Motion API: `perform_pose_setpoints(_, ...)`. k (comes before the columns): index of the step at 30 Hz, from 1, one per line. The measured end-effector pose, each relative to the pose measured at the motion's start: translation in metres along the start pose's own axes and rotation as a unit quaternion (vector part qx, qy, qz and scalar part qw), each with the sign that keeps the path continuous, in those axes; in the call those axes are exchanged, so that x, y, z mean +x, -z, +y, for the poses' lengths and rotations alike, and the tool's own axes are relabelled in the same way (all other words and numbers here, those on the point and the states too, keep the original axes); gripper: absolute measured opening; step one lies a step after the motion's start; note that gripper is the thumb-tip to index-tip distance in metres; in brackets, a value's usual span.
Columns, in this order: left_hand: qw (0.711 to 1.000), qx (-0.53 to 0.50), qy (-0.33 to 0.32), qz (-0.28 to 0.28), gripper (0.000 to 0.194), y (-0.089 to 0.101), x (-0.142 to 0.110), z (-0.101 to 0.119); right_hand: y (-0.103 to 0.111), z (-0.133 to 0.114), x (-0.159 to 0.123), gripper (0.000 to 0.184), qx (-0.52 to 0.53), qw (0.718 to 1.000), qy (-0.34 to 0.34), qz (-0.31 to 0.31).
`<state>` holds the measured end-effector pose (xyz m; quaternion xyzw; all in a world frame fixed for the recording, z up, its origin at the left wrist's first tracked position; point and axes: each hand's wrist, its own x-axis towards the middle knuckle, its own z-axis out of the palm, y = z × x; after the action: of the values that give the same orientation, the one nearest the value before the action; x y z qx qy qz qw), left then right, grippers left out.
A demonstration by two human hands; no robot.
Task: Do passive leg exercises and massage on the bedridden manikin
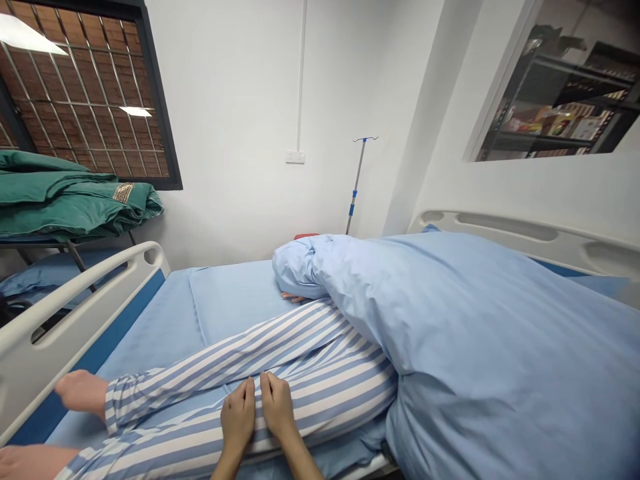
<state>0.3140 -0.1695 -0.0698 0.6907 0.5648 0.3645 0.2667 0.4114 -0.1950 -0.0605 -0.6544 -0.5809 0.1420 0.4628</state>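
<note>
Trousers (345,393), one striped pair, are lying on the bed (235,293), covering two legs, their long axis running roughly along its length; two bare feet (83,391) are pointing toward the bed's footboard (15,387). Left hand (238,412) and right hand (278,403) are forming fists, side by side, at the leg nearer the bed's front edge; whether they are pinching cloth, I cannot tell. One quilt (475,333) is covering the bed's headboard side. One pole (357,177) is standing beyond the bed.
</note>
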Motion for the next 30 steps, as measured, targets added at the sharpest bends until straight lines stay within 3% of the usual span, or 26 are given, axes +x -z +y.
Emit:
perform_pose_setpoints(5,0.998,-0.066,0.006,-0.008,0.043,-0.004,0.007,0.019,-0.002,0.010,0.002,0.042,0.113,0.992,-0.039,0.049)
perform_pose_setpoints(8,0.990,-0.138,0.004,-0.016,0.044,-0.015,0.010,0.028,0.001,0.011,0.004,0.041,0.171,0.982,-0.053,0.053)
perform_pose_setpoints(11,0.989,-0.144,-0.007,-0.021,0.040,-0.028,0.008,0.027,0.004,0.009,0.005,0.041,0.194,0.976,-0.062,0.070)
perform_pose_setpoints(17,0.999,-0.039,0.000,-0.023,0.041,-0.033,0.003,0.019,0.006,0.001,0.010,0.045,0.140,0.983,-0.064,0.100)
perform_pose_setpoints(24,0.997,-0.046,-0.036,-0.060,0.038,-0.032,0.002,0.019,0.029,0.014,0.007,0.036,0.037,0.998,0.011,0.048)
perform_pose_setpoints(30,0.997,-0.054,-0.027,-0.043,0.041,-0.033,0.001,0.029,0.034,0.027,0.003,0.040,0.046,0.997,-0.024,0.057)
